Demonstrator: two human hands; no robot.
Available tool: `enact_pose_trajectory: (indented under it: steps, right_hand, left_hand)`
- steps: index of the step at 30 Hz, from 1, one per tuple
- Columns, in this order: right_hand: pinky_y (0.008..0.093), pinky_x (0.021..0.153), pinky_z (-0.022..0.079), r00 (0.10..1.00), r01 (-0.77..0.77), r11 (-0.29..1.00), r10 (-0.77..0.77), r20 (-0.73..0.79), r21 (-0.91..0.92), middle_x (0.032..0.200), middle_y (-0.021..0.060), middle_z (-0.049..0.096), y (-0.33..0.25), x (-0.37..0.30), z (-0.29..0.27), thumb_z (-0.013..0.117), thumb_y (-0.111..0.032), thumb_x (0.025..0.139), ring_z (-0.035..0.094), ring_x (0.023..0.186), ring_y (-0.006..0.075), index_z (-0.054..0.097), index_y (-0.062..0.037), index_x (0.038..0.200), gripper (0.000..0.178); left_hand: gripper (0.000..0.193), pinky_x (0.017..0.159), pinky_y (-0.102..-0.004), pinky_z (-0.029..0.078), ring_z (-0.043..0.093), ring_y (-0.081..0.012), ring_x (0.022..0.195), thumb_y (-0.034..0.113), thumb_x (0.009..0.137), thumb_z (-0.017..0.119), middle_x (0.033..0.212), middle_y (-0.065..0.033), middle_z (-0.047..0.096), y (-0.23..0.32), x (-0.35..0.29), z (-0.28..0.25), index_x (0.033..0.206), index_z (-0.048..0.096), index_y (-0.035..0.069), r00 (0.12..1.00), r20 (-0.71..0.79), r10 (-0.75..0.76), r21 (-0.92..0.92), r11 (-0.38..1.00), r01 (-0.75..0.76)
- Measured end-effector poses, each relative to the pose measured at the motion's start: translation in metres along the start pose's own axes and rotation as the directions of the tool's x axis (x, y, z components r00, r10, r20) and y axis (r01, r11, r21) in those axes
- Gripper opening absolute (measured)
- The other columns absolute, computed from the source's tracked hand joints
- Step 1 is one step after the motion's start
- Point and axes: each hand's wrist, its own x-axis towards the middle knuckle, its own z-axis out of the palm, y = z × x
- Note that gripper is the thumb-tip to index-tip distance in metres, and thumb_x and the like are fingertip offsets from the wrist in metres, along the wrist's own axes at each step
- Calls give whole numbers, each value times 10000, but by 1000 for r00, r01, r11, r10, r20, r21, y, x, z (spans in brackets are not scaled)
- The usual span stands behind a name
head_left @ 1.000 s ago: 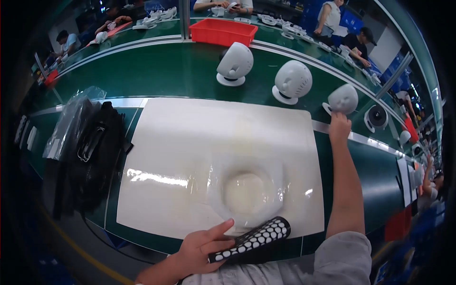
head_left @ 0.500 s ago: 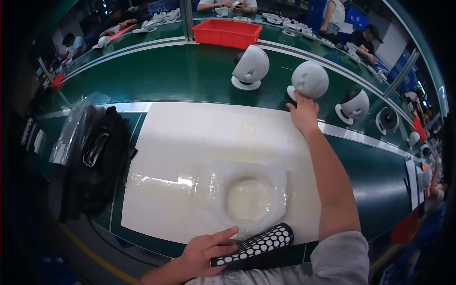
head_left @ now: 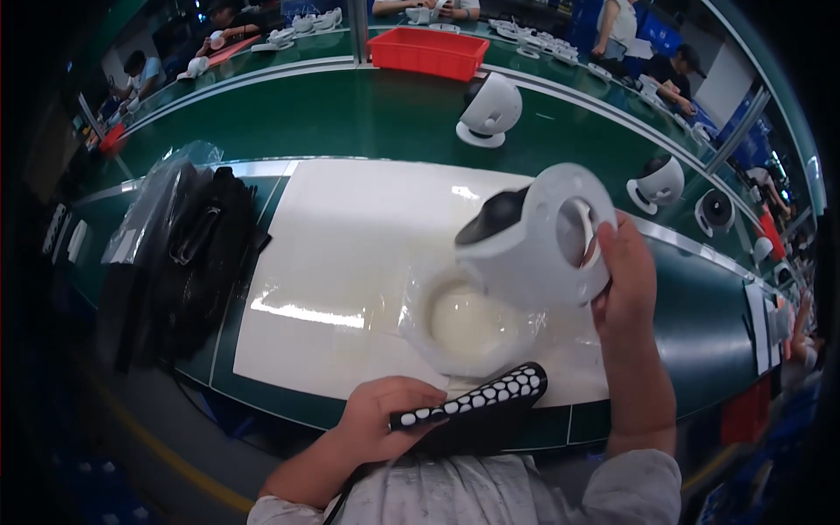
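My right hand (head_left: 626, 273) grips a white round-headed device (head_left: 538, 262) by the rim of its ring-shaped base, above the white board (head_left: 350, 219). The device lies tilted on its side in the air, its black front toward the left and its base facing right. Below it on the board is a padded white ring (head_left: 418, 319) wrapped in clear tape, partly hidden by the device. At the board's near edge, my left hand (head_left: 378, 418) is closed on a black tapered piece with white dots (head_left: 490, 392); what kind of thing it is, I cannot tell.
Similar white devices stand beyond the board: one device (head_left: 490, 109) at the back, another (head_left: 656, 182) at the right. A red bin (head_left: 429, 52) sits behind the rail. On the left lie a black bag (head_left: 206, 262) and clear plastic (head_left: 149, 214). Several people work across the line.
My right hand has taken the device off the green surface behind the board and brought it nearer, tipped over. My left hand still holds the dotted piece. The view has shifted slightly.
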Motion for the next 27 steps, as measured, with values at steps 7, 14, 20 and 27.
enact_pose_trajectory:
  steps: [7,14,20,27]
  right_hand:
    - [282,774,441,947,-320,906,296,125,276,1022,108,496,17,-57,20,432,-200,886,531,869,161,329,7,1156,356]
    - [258,802,389,974,-113,993,101,203,46,1017,71,467,51,-116,15,658,43,688,491,896,128,408,-25,1092,480]
    - [200,656,416,998,39,964,-22,65,-264,870,45,512,53,-121,14,640,-69,759,499,758,85,504,0,932,231]
    - [218,670,423,997,-69,980,63,-39,-188,886,70,542,34,-115,13,676,-107,725,520,782,123,545,-12,896,236]
  left_hand:
    - [190,629,-263,456,588,-192,707,-76,611,655,806,-131,603,16,2,-1,777,570,-41,976,33,-216,-135,967,218]
    - [233,654,-228,442,543,-83,735,29,694,672,800,-38,590,26,8,1,885,542,-1,822,108,-559,-457,706,540]
    - [210,611,-214,420,527,-75,681,-10,668,676,742,-27,573,27,7,3,822,534,7,861,45,-506,-439,764,472]
    - [180,504,-229,385,507,-95,561,-67,609,686,634,-41,557,34,7,4,657,531,11,901,20,-433,-203,881,428]
